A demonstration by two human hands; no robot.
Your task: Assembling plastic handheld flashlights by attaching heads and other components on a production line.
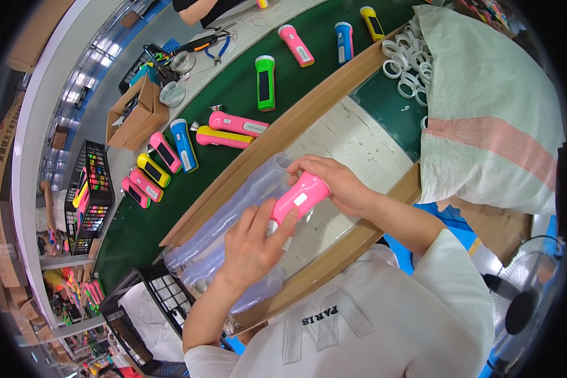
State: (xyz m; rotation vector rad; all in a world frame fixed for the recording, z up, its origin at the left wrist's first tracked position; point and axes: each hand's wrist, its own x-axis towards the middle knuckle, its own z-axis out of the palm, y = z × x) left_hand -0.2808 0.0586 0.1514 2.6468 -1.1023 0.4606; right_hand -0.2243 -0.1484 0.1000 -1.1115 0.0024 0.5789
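A pink flashlight (pixel 300 199) with a small white label is held up in front of me, tilted, its wide head toward the upper right. My left hand (pixel 253 244) is closed round its lower end, where a pale part shows between thumb and fingers. At the wide head, my right hand (pixel 334 183) has its fingers curled against the flashlight, partly hidden behind it. Just beneath and left of the hands lie long rows of clear plastic pieces (pixel 223 211), apparently nested together, on a pale work surface (pixel 340 148).
Past a cardboard strip (pixel 283 126), several pink, yellow, green and blue flashlights (pixel 266 83) lie on a green belt (pixel 201 179). White rings (pixel 408 66) lie beside a woven sack (pixel 485 107) at right. Black crates (pixel 88 195), a cardboard box (pixel 138 113), pliers (pixel 217 47) and another person's arm (pixel 197 11) appear beyond.
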